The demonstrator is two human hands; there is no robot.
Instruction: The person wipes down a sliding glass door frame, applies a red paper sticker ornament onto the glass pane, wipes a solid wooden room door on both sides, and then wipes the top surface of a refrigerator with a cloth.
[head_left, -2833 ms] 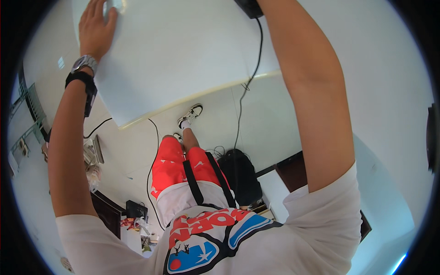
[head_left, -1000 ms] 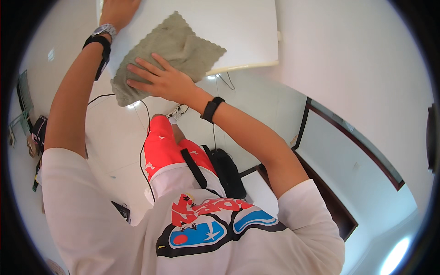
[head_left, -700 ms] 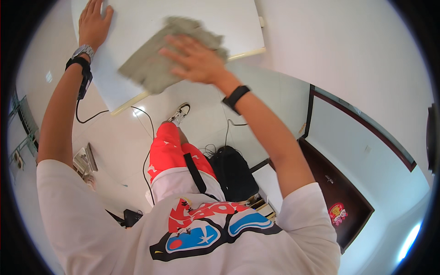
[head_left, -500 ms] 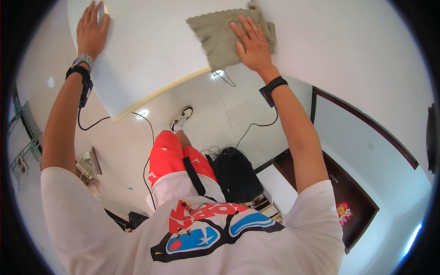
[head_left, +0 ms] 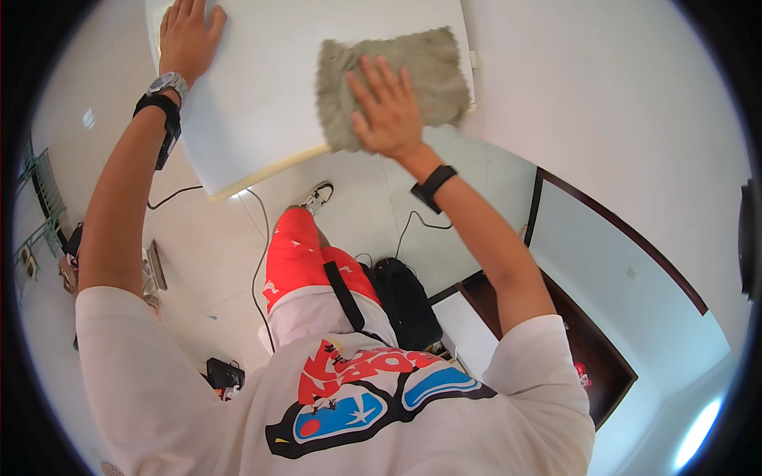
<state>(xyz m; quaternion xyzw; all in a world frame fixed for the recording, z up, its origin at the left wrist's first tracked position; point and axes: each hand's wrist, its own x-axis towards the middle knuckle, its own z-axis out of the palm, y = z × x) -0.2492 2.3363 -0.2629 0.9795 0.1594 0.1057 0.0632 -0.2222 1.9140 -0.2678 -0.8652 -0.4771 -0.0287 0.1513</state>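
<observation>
My right hand (head_left: 389,111) lies flat on a grey-green cloth (head_left: 436,71) with ragged edges, its fingers spread and pressing down. The cloth is spread over the near right part of a white tabletop (head_left: 262,71) and reaches its pale yellow front edge. My left hand (head_left: 190,36) rests on the left side of the tabletop, fingers stretched out, holding nothing. The tips of its fingers are cut off by the top of the view. A silver watch (head_left: 169,82) and a black band are on my left wrist; another black band (head_left: 433,188) is on my right.
A white wall (head_left: 587,103) stands close along the table's right side. Black cables (head_left: 258,230) hang near my legs and the tiled floor. A black bag (head_left: 405,305) is beside my right leg. A dark brown door (head_left: 603,373) is at the lower right.
My right hand has slid the cloth left and toward me, uncovering the table's right edge. My left hand still lies on the tabletop. The whole view has shifted somewhat.
</observation>
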